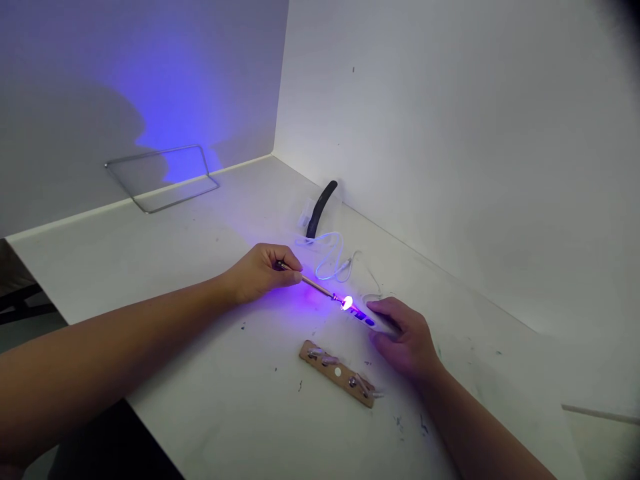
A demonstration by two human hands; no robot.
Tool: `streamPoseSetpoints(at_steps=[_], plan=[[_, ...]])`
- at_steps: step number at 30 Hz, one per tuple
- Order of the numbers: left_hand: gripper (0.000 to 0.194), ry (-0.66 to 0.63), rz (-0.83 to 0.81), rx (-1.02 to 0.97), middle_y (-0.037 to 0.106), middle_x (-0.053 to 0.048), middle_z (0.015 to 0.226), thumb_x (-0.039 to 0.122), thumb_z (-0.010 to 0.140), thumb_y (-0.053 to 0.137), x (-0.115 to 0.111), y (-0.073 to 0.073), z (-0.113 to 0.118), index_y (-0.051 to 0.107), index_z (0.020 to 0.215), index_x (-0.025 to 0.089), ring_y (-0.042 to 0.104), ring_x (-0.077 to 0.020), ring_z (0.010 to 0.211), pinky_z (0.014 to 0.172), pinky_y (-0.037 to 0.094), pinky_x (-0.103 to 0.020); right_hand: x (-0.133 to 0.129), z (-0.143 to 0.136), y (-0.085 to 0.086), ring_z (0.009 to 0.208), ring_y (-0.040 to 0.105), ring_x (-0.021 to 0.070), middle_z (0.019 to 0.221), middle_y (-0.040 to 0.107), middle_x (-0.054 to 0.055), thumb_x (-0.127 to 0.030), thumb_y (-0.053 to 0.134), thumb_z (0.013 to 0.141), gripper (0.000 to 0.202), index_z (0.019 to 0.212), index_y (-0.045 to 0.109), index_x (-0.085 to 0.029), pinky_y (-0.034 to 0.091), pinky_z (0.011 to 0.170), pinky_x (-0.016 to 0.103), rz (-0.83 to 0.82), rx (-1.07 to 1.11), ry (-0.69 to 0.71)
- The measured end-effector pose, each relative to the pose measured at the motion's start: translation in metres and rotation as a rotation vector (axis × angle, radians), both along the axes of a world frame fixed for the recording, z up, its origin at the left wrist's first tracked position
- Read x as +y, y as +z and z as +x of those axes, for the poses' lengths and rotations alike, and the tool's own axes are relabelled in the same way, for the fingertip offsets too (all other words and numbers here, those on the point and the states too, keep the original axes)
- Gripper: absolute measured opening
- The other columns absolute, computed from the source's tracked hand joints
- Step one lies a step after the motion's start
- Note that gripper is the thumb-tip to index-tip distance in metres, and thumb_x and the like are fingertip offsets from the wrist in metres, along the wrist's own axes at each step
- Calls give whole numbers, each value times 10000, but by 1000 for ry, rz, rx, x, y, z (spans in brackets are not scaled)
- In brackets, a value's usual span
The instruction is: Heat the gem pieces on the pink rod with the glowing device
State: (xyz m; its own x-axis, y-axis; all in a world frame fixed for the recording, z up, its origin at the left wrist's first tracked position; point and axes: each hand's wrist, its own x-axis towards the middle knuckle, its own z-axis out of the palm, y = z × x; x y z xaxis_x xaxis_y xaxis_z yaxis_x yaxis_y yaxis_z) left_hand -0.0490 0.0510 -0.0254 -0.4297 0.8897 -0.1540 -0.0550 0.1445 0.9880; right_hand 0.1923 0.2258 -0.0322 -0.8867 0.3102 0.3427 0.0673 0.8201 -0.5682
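My left hand (270, 270) pinches a thin metallic, rose-gold stick (316, 285) between thumb and fingers. The stick slopes down to the right, and its far tip meets the glow in the picture; I cannot tell whether it touches the lamp. Wrapped round a white handheld UV lamp (384, 325) is my right hand (407, 333). The lamp's head shines bright violet, and dark buttons show along its body. Below the hands lies a narrow brown board (320, 370), bearing several small pale, glossy pieces and a white dot.
Behind the hands, a white cable (330, 257) lies loosely coiled beside a black curved tube (321, 208). A bent wire frame (165, 203) leans on the left wall. Walls rise behind and at right; the white table's (200, 400) near edge runs at lower left.
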Motion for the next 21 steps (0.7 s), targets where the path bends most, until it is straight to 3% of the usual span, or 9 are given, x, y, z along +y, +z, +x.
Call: streamPoseSetpoints(at_steps=[21], plan=[[121, -25, 9, 48, 528, 33, 580, 220, 648, 685, 0, 1, -1, 623, 706, 135, 436, -53, 506, 464, 338, -183, -1, -1, 3, 757, 655, 204, 865, 677, 51, -158, 577, 647, 319, 958, 611, -222, 535, 675, 328, 0, -10, -8]])
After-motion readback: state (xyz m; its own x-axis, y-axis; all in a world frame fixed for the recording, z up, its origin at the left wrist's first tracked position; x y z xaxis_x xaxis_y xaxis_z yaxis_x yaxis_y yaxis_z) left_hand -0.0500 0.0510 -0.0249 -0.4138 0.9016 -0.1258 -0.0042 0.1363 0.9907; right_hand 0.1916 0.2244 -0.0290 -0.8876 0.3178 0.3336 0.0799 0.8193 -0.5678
